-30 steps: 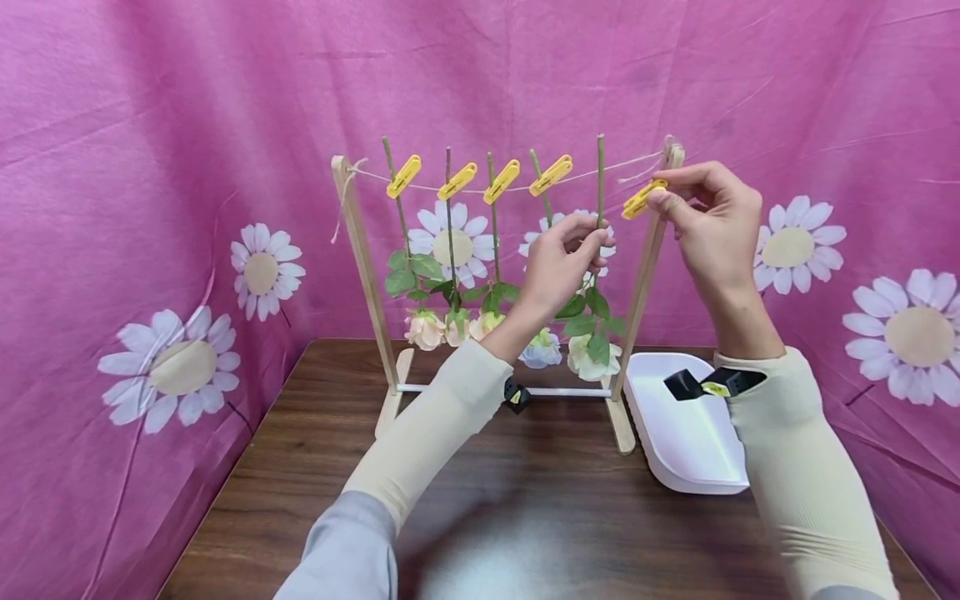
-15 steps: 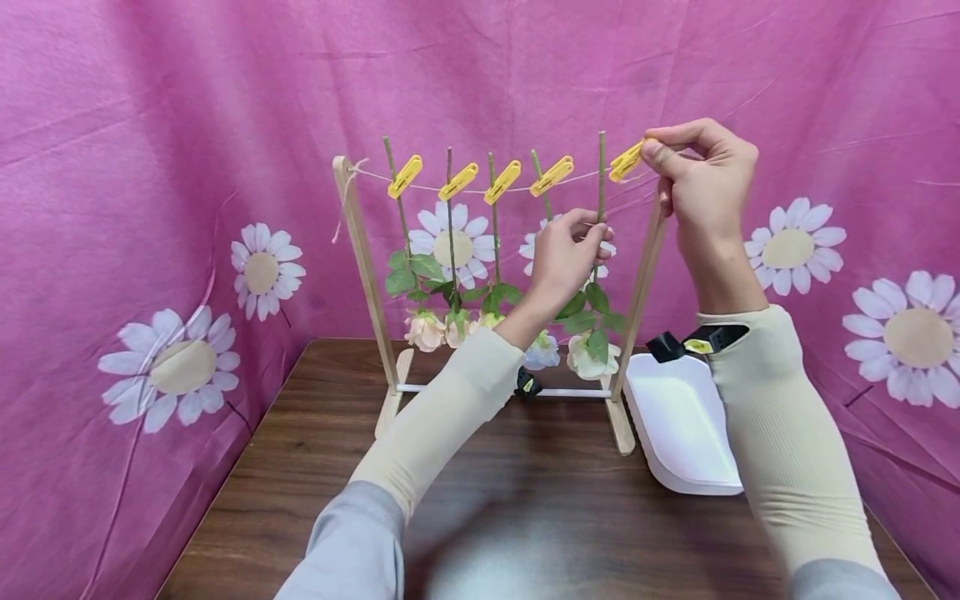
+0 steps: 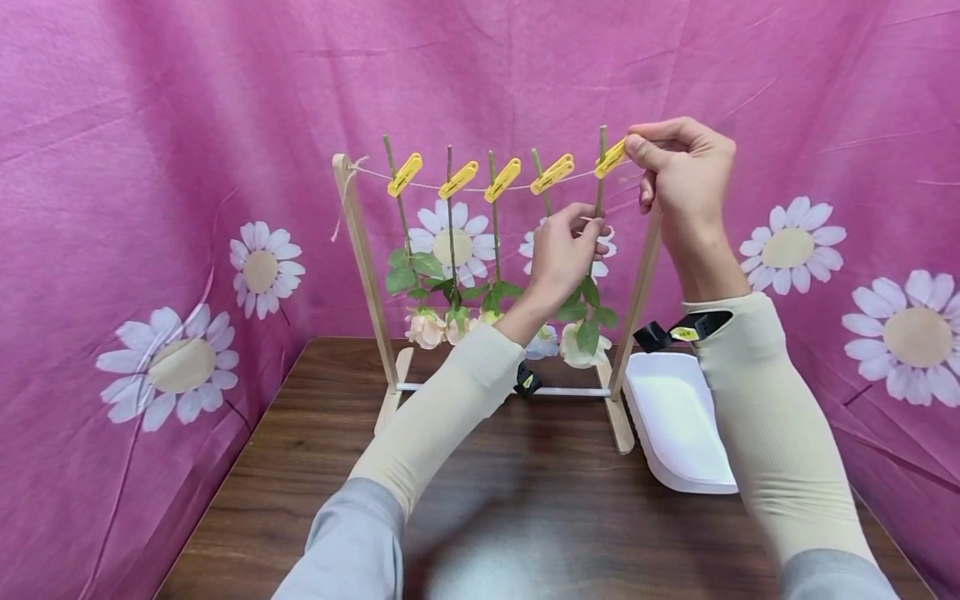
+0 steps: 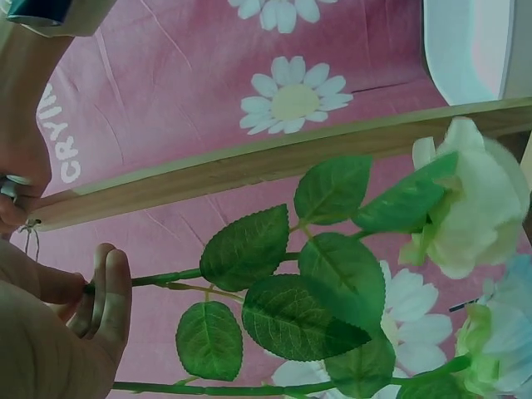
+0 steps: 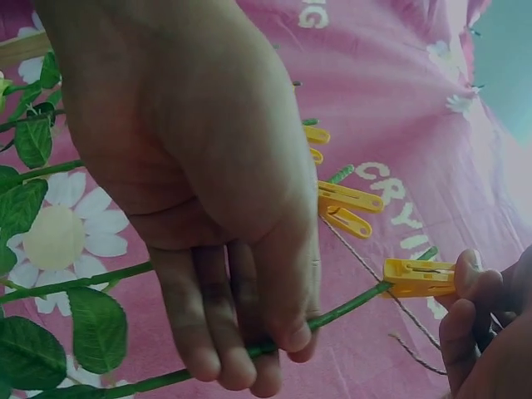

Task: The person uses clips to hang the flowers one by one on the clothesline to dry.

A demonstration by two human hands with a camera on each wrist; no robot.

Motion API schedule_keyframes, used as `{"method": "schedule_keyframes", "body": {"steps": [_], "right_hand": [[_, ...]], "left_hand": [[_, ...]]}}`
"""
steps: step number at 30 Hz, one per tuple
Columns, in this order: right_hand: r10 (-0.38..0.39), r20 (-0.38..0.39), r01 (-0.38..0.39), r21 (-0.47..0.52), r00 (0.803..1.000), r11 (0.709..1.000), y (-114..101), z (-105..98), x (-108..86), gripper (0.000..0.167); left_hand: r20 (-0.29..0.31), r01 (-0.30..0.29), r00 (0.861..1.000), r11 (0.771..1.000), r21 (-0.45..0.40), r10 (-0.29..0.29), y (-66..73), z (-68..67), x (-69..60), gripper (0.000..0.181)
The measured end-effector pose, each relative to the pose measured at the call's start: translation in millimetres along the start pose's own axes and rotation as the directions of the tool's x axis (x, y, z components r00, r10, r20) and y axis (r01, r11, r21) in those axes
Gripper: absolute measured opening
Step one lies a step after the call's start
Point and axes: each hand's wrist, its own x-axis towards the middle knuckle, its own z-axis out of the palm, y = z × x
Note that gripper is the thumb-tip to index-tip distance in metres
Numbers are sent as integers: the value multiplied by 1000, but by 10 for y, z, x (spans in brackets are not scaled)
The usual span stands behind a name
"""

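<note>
My left hand (image 3: 566, 254) pinches the green stem of a cream artificial rose (image 3: 585, 343), which hangs bloom down at the right of the string. In the left wrist view its pale bloom (image 4: 474, 199) and leaves show clearly. With thumb and fingertips my right hand (image 3: 690, 179) pinches the tail end of a yellow clothespin (image 3: 611, 158). That clothespin's jaws stand around the stem and the string (image 5: 407, 312), as the right wrist view shows. Further left, several yellow clothespins (image 3: 502, 181) hold other upside-down roses (image 3: 425, 329) on the string.
A wooden frame with a left post (image 3: 363, 267) and a right post (image 3: 637, 292) carries the string. Beside its right foot a white tray (image 3: 678, 483) stands on the brown table (image 3: 480, 517). Pink cloth (image 3: 480, 75) with printed daisies surrounds the table.
My right hand has moved up and then left, bringing the clothespin from beside the right post onto the stem and string. My left hand keeps its pinch and has risen slightly with the rose.
</note>
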Motion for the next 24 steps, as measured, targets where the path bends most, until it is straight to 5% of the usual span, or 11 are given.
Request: {"method": "schedule_keyframes", "body": {"steps": [16,24], "right_hand": [[32,34,-30,-58,999,998,45,11,-27,9],[82,81,-68,-164,993,984,5,-43,-62,11]], "left_hand": [[-15,-7,1000,1000,-14,7,3,-13,5,25],[4,5,1000,1000,22,-5,1,-15,16,23]]}}
